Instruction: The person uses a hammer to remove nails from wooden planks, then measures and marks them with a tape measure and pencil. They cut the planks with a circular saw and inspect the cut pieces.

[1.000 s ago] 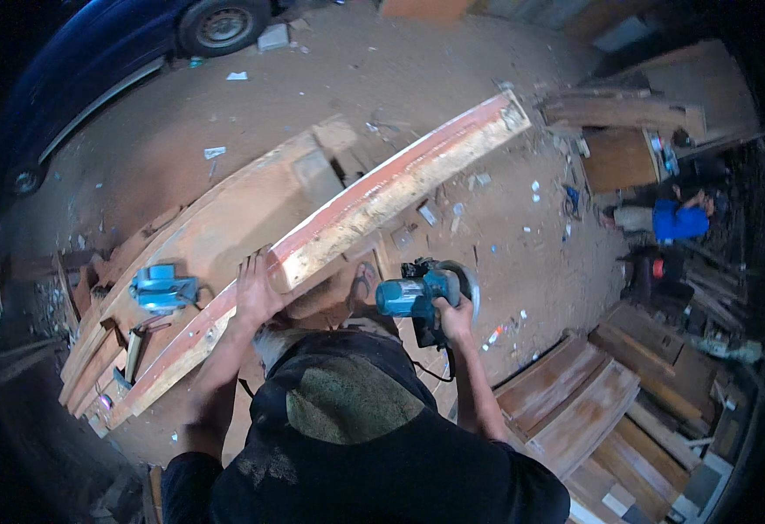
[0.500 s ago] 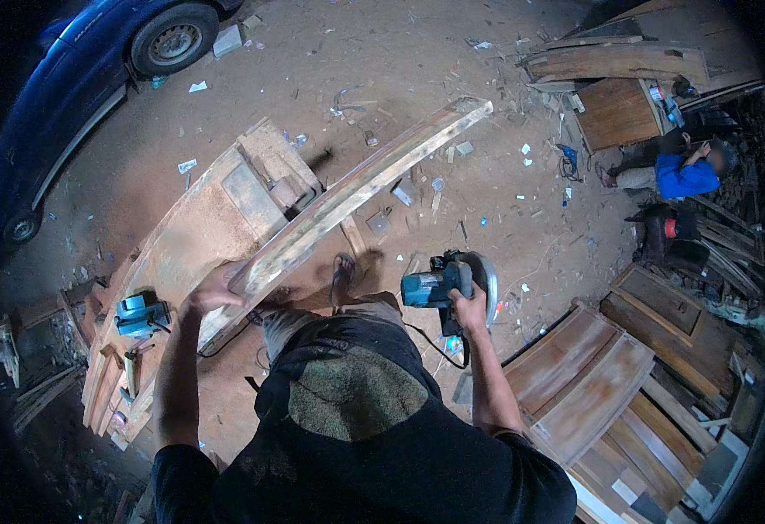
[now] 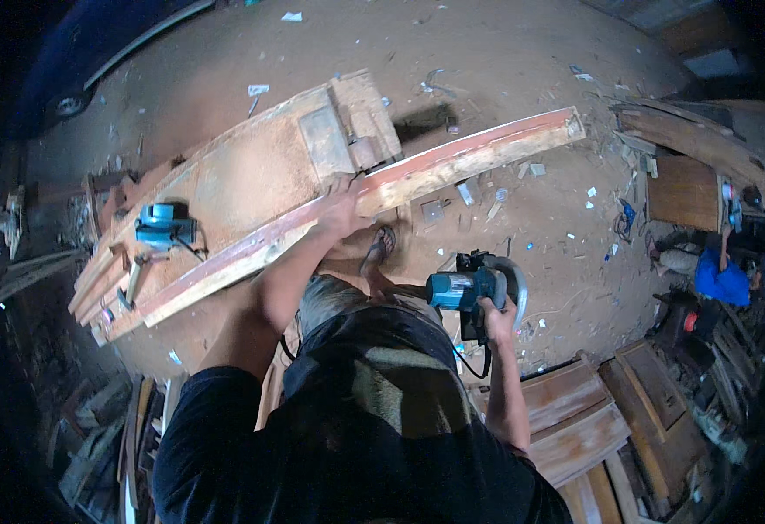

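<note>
At the left, the teal electric planer stays where it sat half a second ago, on the broad, sawdust-covered wooden panel, with the wooden-handled hammer just beside it. The long, pale wooden beam with a reddish painted face has turned: that face, hidden earlier, now shows upward. The beam slants along the panel's near side, its right end reaching out past it.

The left hand has moved rightward and now rests across the middle of the beam, fingers over its far edge; whether the thumb closes around it, I cannot tell.

Farther right, the right hand remains wrapped around the handle of the teal circular saw with a grey rounded guard, held off to the side, well apart from the beam.
</note>
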Demonstrator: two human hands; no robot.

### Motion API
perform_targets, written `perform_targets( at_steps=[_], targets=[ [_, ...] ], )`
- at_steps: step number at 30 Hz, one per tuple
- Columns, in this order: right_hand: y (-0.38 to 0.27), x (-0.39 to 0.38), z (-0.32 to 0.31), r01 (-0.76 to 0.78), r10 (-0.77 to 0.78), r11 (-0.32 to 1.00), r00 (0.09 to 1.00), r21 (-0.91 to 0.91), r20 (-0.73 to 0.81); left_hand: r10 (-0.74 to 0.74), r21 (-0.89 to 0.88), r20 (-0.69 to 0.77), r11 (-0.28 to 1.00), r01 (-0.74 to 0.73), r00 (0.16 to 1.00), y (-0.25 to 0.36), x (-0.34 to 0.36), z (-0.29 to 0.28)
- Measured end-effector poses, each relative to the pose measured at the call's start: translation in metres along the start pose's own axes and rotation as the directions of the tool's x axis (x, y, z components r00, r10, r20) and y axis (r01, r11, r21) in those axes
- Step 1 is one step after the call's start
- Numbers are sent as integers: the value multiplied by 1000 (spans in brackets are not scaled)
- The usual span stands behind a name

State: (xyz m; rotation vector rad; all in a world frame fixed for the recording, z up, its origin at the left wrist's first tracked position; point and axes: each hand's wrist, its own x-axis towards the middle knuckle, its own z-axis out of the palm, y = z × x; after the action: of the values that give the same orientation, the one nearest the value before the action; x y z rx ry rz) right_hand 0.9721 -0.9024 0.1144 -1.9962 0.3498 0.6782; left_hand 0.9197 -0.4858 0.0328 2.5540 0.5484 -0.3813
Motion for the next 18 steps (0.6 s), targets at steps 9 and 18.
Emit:
perform_targets(
  at_steps=[9,18],
  targets=[
    [-14,-9,10,58,-59,998,988,12,145,-226,183,-81,954,238,971,-69,-80,2],
    [-56,-5,33,40,-27,996,987,-76,161,-6,76,-208,997,23,978,-87,-56,24]
  ],
)
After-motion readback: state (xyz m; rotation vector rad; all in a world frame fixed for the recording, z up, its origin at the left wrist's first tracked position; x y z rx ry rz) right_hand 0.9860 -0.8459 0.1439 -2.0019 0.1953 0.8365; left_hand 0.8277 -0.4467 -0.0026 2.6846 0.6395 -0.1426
